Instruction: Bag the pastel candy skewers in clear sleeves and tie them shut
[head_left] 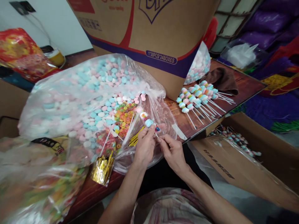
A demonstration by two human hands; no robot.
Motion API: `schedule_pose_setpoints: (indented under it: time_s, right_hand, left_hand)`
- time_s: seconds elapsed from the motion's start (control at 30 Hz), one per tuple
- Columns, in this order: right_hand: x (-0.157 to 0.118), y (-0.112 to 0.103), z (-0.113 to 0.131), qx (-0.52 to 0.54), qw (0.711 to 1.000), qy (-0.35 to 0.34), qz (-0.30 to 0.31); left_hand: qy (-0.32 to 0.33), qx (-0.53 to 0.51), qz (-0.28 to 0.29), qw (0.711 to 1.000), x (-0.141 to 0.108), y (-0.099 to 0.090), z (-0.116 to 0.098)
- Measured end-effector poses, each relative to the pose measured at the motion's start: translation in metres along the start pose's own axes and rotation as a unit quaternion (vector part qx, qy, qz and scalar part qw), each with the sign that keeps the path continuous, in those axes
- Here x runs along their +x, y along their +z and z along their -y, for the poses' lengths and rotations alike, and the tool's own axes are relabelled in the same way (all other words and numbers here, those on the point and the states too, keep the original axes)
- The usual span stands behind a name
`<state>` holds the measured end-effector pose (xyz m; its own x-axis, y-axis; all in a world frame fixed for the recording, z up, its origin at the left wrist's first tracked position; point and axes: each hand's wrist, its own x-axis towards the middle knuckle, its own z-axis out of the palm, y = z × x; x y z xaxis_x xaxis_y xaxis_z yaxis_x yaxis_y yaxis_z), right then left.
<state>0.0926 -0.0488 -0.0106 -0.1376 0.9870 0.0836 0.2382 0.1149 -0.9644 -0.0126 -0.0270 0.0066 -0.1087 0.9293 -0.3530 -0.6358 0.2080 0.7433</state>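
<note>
A marshmallow skewer (143,116) with white, pink and blue pieces and a bit of coloured gummy is held over the open plastic bag. My left hand (145,146) is closed, pinching it just below the blue marshmallow. The fingers of my right hand (174,152) pinch the lower end of its white stick (156,135). Between the hands shows a small red and blue piece, too small to name. Under and beyond my hands lie loose marshmallows (100,115) and coloured gummy rings (126,117). Gold twist ties (136,137) lie beside my left hand.
Finished marshmallow skewers (197,96) lie piled at the table's right. Behind stands a large cardboard box (140,37). An open carton (224,158) with wrapped skewers sits lower right. A packet of gold ties (102,169) and a bag of gummies (42,186) are left.
</note>
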Motion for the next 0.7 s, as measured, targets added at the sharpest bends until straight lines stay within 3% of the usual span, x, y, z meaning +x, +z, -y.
schedule_pose_setpoints:
  time_s: [0.2,0.33,0.47,0.53,0.6,0.63,0.7]
  right_hand:
    - [0.002,0.002,0.007,0.101,0.992,0.062,0.03]
    - [0.01,0.009,0.015,0.203,0.97,0.12,0.05]
    - [0.013,0.026,0.031,0.343,0.914,0.204,0.079]
    - [0.009,0.038,0.041,0.407,0.867,0.257,0.126]
    - [0.003,0.048,0.047,0.428,0.84,0.283,0.179]
    - [0.001,0.052,0.047,0.414,0.841,0.279,0.209]
    - [-0.001,0.057,0.045,0.328,0.875,0.223,0.276]
  left_hand:
    - [0.013,-0.007,0.033,0.999,-0.006,-0.003,0.005]
    - [0.04,0.024,0.021,0.999,-0.011,-0.011,0.005]
    - [0.089,0.019,0.017,0.996,-0.023,-0.027,-0.004]
    - [0.086,-0.011,0.017,0.996,-0.032,-0.039,-0.015]
    - [0.073,-0.027,0.001,0.997,-0.042,-0.053,-0.025]
    - [0.074,-0.032,-0.01,0.997,-0.046,-0.06,-0.03]
    - [0.085,-0.043,-0.014,0.995,-0.051,-0.07,-0.036]
